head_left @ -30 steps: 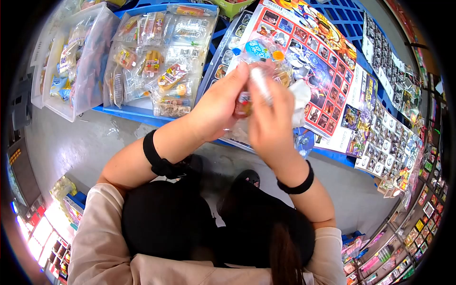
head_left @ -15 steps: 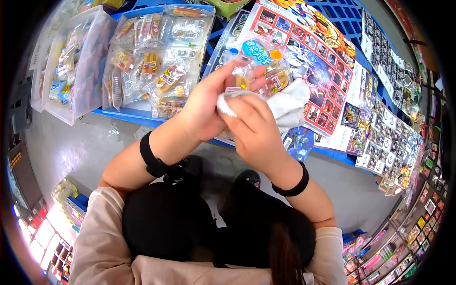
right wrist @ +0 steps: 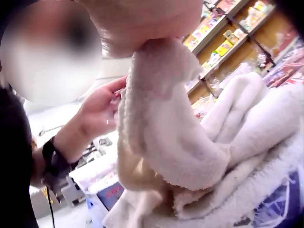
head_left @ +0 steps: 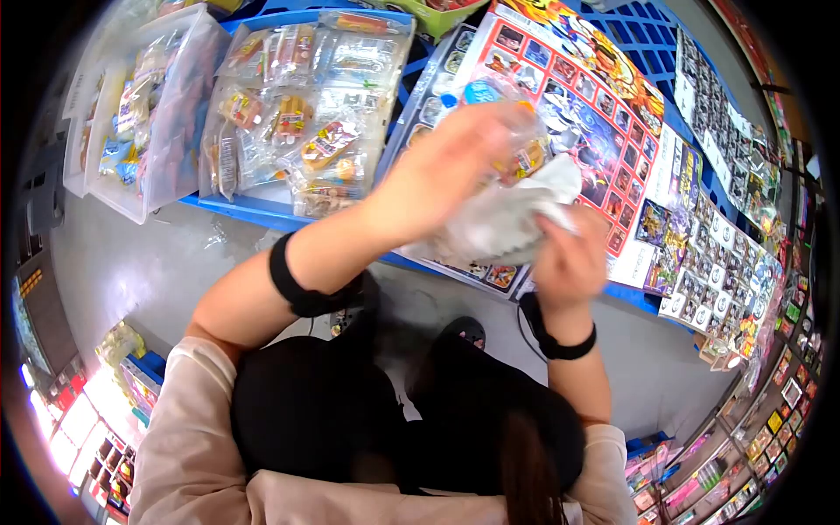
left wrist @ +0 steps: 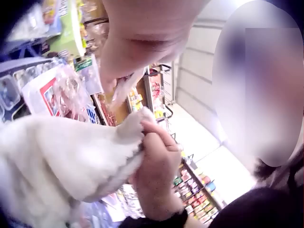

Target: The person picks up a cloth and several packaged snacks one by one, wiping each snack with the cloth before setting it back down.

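My right hand [head_left: 573,258] pinches the edge of a white cloth [head_left: 499,219], which hangs in folds to its left. In the left wrist view, the thumb and fingertips of that hand meet on the cloth's corner. My left hand [head_left: 455,166] is blurred, above and left of the cloth. Its fingers hold a small clear plastic packet [left wrist: 127,90], mostly hidden by the hand; a bit of red shows at the fingertips in the right wrist view. Beyond the left hand lies a clear packet with a blue label [head_left: 481,90], partly covered.
A shallow tray [head_left: 214,179] of wrapped sweets sits at the left, beside a translucent bin [head_left: 179,149] full of packets. Printed picture sheets [head_left: 604,131] cover the blue crate top [head_left: 643,26] at the right. Stocked shelves [head_left: 770,420] stand farther right.
The right hand wiped at the left hand with the bunched cloth, then moved right and drew the cloth out. The left hand has turned over, its back now upward.
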Demonstrator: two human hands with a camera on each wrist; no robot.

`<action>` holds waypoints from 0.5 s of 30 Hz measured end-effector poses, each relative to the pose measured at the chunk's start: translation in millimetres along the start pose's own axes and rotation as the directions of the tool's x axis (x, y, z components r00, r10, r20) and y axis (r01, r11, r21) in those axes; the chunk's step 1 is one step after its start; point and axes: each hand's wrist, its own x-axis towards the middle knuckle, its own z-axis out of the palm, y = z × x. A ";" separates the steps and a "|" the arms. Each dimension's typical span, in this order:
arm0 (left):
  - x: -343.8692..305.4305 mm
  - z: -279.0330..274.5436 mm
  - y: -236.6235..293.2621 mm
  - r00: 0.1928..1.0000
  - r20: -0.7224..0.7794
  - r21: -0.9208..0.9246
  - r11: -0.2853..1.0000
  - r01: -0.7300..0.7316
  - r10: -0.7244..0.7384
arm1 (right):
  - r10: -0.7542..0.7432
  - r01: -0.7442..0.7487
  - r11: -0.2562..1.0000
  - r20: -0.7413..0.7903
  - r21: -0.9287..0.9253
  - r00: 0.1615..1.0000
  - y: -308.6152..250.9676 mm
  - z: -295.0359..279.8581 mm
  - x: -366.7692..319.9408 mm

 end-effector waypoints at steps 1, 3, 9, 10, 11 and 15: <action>2.2 2.7 -7.5 0.940 0.205 0.547 0.765 -0.341 0.272 | 0.021 -0.023 0.999 -0.080 -0.024 0.997 1.6 -10.4 2.6; 6.0 13.0 -17.1 0.926 0.219 0.644 0.667 -0.374 0.308 | 0.080 -0.072 0.996 -0.196 0.046 0.977 6.5 -20.5 -0.7; 27.0 2.5 -31.2 0.933 0.217 0.912 0.283 -0.299 0.286 | 0.007 0.003 0.982 -0.051 0.189 0.999 -10.8 -33.7 8.3; 30.3 -0.4 -32.1 0.918 0.218 0.927 0.226 -0.301 0.332 | -0.025 0.032 0.984 -0.042 0.175 0.999 -15.4 -37.2 10.9; 33.2 -2.9 -33.5 0.918 0.221 0.926 0.224 -0.303 0.328 | -0.020 0.027 0.984 -0.044 0.176 0.999 -19.1 -44.7 12.2; 38.1 -8.0 -41.4 0.929 0.272 0.913 0.237 -0.332 0.251 | -0.163 0.128 0.950 -0.103 -0.285 0.981 -23.6 -94.0 12.2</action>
